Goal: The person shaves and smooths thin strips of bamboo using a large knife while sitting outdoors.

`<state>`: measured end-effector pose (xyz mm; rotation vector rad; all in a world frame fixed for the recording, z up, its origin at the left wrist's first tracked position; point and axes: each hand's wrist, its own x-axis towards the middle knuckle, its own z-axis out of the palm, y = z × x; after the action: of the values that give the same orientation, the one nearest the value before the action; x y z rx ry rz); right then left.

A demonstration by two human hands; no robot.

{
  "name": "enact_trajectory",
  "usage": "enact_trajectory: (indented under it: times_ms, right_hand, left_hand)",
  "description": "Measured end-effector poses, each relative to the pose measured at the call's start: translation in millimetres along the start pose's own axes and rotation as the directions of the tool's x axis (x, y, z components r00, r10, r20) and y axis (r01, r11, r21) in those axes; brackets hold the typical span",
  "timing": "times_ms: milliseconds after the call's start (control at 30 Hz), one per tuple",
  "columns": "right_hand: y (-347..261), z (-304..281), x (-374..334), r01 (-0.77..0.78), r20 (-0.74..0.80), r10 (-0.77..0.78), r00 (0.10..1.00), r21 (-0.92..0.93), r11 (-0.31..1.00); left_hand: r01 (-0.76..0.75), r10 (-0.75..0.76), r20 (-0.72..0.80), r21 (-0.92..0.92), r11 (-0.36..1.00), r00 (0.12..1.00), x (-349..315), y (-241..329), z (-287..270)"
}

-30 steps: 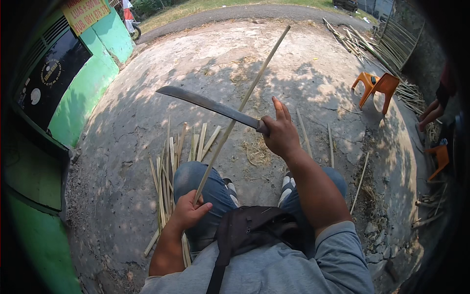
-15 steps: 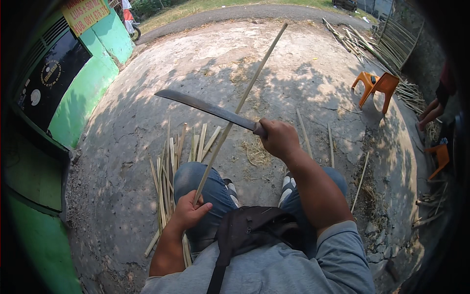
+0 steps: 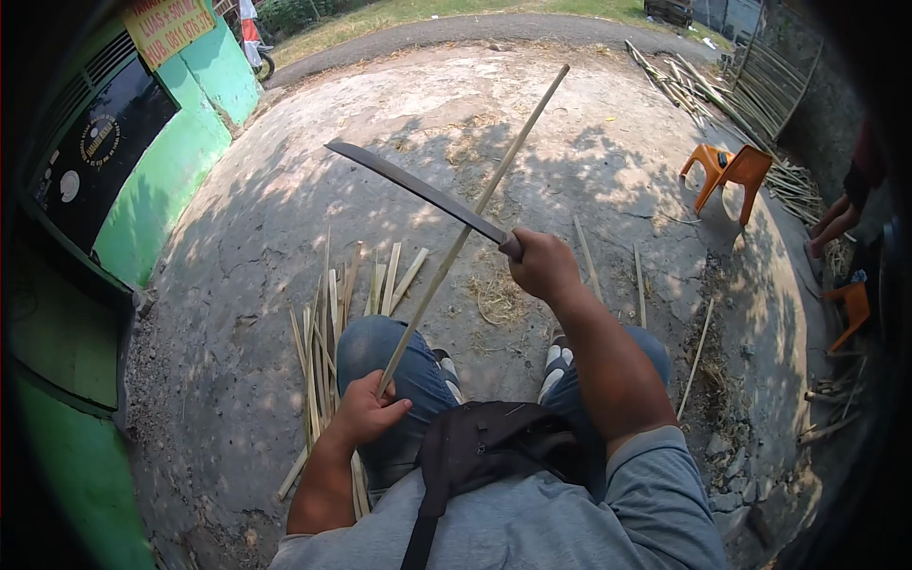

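Over my left knee, my left hand (image 3: 370, 408) is closed round the lower end of a long, thin bamboo strip (image 3: 518, 142). The strip slants up and away to the right. My right hand (image 3: 543, 266) grips the handle of a machete (image 3: 408, 192) with a long dark blade. The blade points to the far left and crosses the strip about midway along it; whether its edge bites in I cannot tell. Several split bamboo strips (image 3: 312, 361) lie in a loose bundle beside my left leg.
Single strips (image 3: 640, 285) lie right of my feet, near a patch of shavings (image 3: 499, 299). An orange plastic chair (image 3: 743, 176) stands at the right, with bamboo piles (image 3: 670, 85) behind it. Another person's legs (image 3: 836, 218) show at the right edge. A green wall (image 3: 171, 171) runs along the left.
The machete has shifted slightly right, its tip higher and its handle side lower. The strip's far end has tilted a little to the right and down. My left hand has hardly moved.
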<state>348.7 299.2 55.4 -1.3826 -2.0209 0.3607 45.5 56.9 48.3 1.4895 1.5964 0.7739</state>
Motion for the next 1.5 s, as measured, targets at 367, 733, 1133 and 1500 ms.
enact_trajectory:
  times_ms: [367, 733, 1133, 1500]
  right_hand:
    - [-40.6, -17.0, -16.9, 0.302, 0.401, -0.225, 0.888, -0.141, 0.943]
    - [-5.3, -9.6, -10.0, 0.107, 0.217, -0.113, 0.97, 0.035, 0.994]
    - [-20.5, -21.0, -11.2, 0.185, 0.313, -0.153, 0.937, -0.076, 0.98]
    - [-33.3, -6.5, -25.1, 0.3, 0.334, -0.266, 0.904, -0.055, 0.952]
  left_hand:
    - [0.017, -0.017, -0.004, 0.035, 0.999, 1.0, -0.3, -0.9, 1.8]
    - [0.011, -0.01, -0.027, 0.055, 0.998, 1.0, 1.4, -0.7, 4.0]
    - [-0.017, 0.033, -0.112, 0.139, 0.99, 0.993, -3.9, 9.0, 12.6]
    - [-0.015, 0.032, -0.115, 0.149, 0.989, 0.993, -0.6, 4.3, 13.2]
